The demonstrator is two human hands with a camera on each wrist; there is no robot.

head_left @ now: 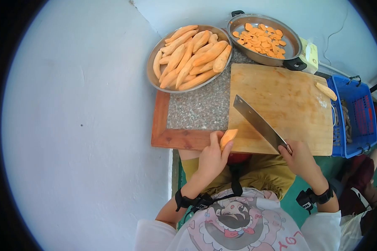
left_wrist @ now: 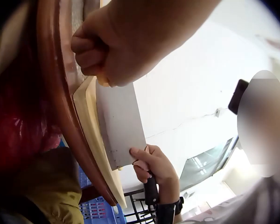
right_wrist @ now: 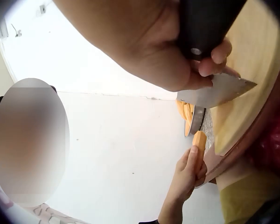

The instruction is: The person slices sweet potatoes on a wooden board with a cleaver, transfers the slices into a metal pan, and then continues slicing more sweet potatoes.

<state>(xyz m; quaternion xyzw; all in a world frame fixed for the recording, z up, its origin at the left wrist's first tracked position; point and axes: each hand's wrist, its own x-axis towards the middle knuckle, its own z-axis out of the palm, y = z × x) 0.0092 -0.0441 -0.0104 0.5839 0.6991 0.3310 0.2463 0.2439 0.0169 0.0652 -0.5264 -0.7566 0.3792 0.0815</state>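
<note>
One hand, the left (head_left: 213, 159), is gripping a peeled orange root (head_left: 228, 139), thumb on one side and curled fingers on the other, and is keeping it near the cutting board's (head_left: 280, 108) near left corner. Its partner, the right hand (head_left: 298, 158), is gripping a broad cleaver (head_left: 259, 122) by the handle; the blade is slanting over the board toward the far left, and whether it is touching the wood I cannot tell. Another root piece (head_left: 326, 90) is lying at the board's right edge. Wood-edged stone table (head_left: 197, 111) is showing to the left. Beyond, a metal bowl (head_left: 151, 77) is holding a heap of peeled roots (head_left: 188, 56); beside it, a two-handled pan (head_left: 292, 44) is holding orange slices (head_left: 262, 41). Just past the pan, a pale carton (head_left: 312, 58) is standing. Right of the board, a blue basket (head_left: 340, 129) is sitting.
</note>
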